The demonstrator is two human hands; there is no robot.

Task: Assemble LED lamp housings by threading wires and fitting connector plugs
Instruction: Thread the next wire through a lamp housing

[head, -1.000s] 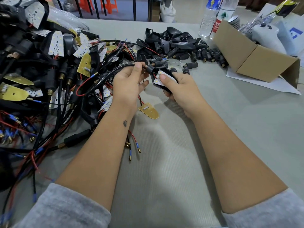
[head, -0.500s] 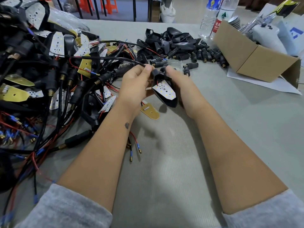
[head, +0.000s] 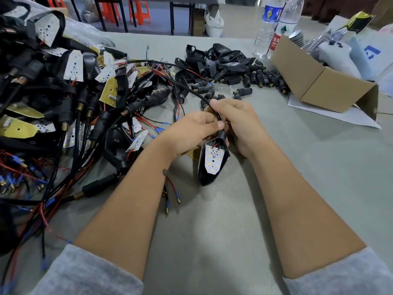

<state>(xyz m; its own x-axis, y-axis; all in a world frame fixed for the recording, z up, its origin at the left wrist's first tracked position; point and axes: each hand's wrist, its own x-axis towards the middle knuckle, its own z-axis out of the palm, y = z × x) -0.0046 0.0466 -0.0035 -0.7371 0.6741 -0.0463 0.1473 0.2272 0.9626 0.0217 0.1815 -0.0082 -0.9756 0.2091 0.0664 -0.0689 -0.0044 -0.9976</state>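
Nearest me, the housing (head: 212,165) hangs nose-down just over the table (head: 234,231), its white LED board (head: 213,159) facing up at me and red leads running into the neck. I judge I am in the threading step: the black cable (head: 191,90) passes out through the stem, and I am drawing it snug so the board seats. My left hand (head: 191,129) has its fingers curled round the housing's neck; my right hand (head: 236,120) pinches the cable just above it between thumb and forefinger. Next, I think, comes a plug from the loose connectors (head: 242,91) beyond my hands, which calls for keeping the cable taut without tugging the leads off the board. Half a second ago the housing sat higher, level with my knuckles, and my hands were further up the table; now it has dropped toward me and swung upright. Beyond lie the empty shells (head: 219,58), the box (head: 319,86) and bottles (head: 268,24).
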